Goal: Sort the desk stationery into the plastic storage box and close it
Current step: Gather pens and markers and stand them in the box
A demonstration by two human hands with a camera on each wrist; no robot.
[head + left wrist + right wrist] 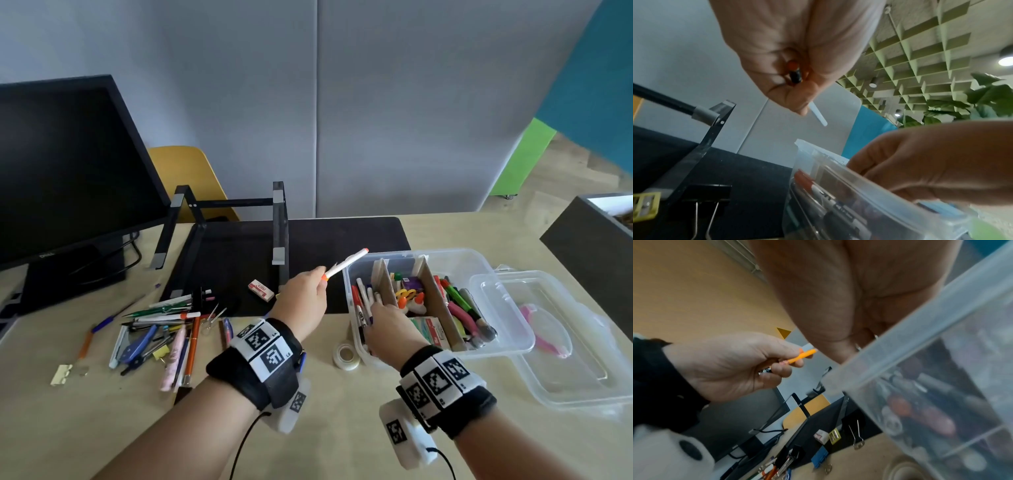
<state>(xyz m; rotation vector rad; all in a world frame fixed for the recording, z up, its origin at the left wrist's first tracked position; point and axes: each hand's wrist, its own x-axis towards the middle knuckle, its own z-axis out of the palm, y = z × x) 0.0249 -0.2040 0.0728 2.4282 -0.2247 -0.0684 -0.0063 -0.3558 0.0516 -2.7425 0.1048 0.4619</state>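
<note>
My left hand (321,278) pinches one orange end of a white pen (346,263) and holds it in the air, tip slanting up over the left rim of the clear plastic storage box (513,346). The wrist views show the same pen (802,356) between thumb and fingers, its clip (819,116) sticking out. My right hand (383,313) reaches into the box's left compartment, fingers fairly straight on the markers (361,301) and thumb at the left wall. Cardboard dividers split the box into compartments full of stationery. The box lid (565,342) lies on the desk to the right.
Several pens, pencils, a compass and clips lie in a loose pile (164,325) on the desk at left. An eraser (261,290) sits on the black mat (342,240), with a tape roll (346,356) beside the box. A monitor (68,164) and a laptop stand (233,233) stand behind.
</note>
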